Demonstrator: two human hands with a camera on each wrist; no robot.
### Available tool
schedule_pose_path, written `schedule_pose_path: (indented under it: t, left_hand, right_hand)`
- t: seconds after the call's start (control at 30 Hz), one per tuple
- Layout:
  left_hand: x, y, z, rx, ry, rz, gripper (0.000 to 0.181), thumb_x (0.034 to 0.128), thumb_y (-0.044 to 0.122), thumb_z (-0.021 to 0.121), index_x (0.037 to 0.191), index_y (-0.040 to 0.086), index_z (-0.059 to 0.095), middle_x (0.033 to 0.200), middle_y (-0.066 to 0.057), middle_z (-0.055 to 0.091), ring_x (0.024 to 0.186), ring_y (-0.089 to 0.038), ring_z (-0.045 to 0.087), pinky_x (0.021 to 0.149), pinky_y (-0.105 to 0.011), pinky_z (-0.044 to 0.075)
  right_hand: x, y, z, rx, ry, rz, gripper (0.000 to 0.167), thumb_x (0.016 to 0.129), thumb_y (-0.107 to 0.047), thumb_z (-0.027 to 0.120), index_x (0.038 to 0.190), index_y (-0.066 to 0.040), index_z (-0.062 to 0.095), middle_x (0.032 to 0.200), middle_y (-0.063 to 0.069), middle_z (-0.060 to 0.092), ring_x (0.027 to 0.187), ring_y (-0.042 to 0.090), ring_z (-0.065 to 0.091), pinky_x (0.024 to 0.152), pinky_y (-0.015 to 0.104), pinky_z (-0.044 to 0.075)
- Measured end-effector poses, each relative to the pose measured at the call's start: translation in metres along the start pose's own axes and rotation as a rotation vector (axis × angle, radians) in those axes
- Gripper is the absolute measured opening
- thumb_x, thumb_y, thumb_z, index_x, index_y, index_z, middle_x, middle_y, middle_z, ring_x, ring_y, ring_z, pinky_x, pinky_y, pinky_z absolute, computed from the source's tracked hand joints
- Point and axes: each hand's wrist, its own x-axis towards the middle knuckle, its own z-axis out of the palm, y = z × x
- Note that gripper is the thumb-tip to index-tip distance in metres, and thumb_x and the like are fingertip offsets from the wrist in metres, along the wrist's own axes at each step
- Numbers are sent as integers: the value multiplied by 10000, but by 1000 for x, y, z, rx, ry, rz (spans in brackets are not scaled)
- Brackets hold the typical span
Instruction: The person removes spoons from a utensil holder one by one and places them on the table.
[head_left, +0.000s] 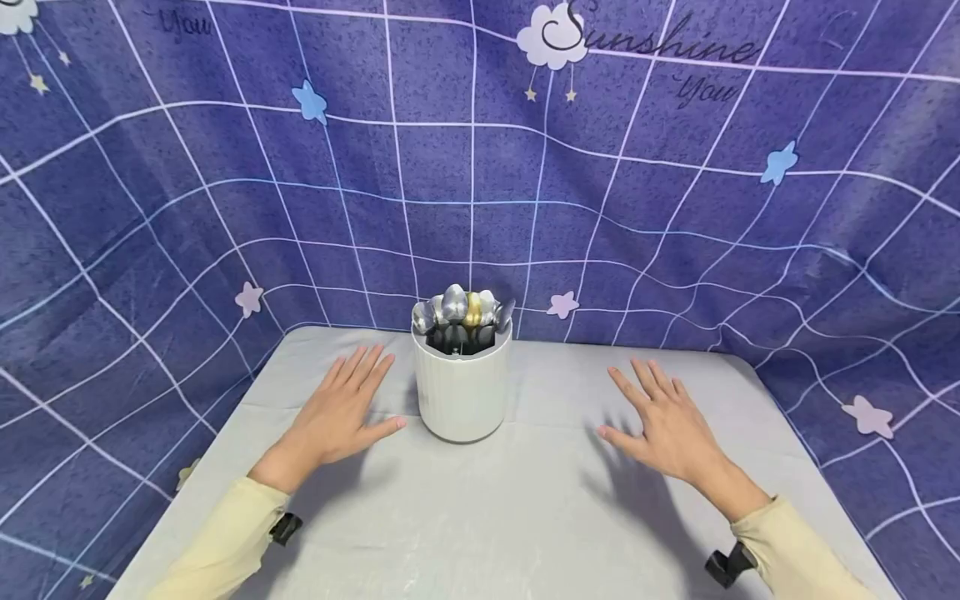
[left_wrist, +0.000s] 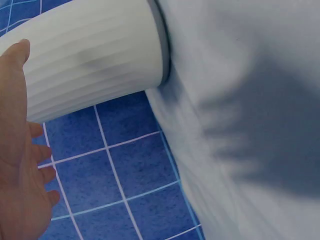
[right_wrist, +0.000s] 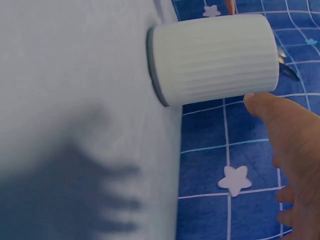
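Note:
A white ribbed utensil holder (head_left: 461,396) stands upright near the back of the table. Out of its dark inside stick several spoons (head_left: 454,303), mostly silver, one of them gold (head_left: 472,309). My left hand (head_left: 341,412) hovers to the left of the holder, fingers spread and straight, thumb toward it but apart from it. Farther off on the right, my right hand (head_left: 663,425) is held over the table with its fingers also spread. Neither hand holds anything. Both wrist views show the holder's ribbed side (left_wrist: 95,55) and grey base rim (right_wrist: 157,67).
A light grey cloth covers the table (head_left: 465,533). Behind it and at both sides hangs a blue-purple curtain (head_left: 480,167) with a pale grid, stars and clouds. Dark straps (head_left: 285,527) show at the cuffs. Hand shadows fall on the cloth.

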Motion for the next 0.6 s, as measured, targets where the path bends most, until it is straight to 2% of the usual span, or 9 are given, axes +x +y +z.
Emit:
schedule_pose_path:
  t: [0.2, 0.4, 0.6]
  left_hand:
    - [9, -2, -16, -16, -9, 26, 957, 960, 680, 522, 1636, 78, 212, 1704, -154, 129, 1565, -375, 105, 1293, -554, 81]
    - [23, -9, -29, -23, 12, 71, 890, 989, 638, 507, 1620, 61, 258, 1689, -177, 184, 1553, -393, 149, 1289, -551, 125]
    - [37, -15, -37, -192, 40, 40, 796, 1017, 531, 546, 1617, 81, 279, 1672, -154, 253, 1520, -400, 247, 1241, -624, 221]
  right_hand:
    - [20, -6, -16, 24, 22, -61, 917, 876, -688, 654, 1579, -150, 413, 1629, 261, 287, 1481, 511, 268, 1152, 738, 295]
    - [40, -12, -30, 52, 21, -99, 882, 897, -656, 652, 1582, -157, 408, 1627, 258, 297, 1476, 518, 274, 1166, 719, 293]
    - [59, -20, -44, 118, -14, -117, 887, 908, -655, 643, 1584, -134, 398, 1641, 239, 277, 1501, 498, 229, 1213, 669, 256]
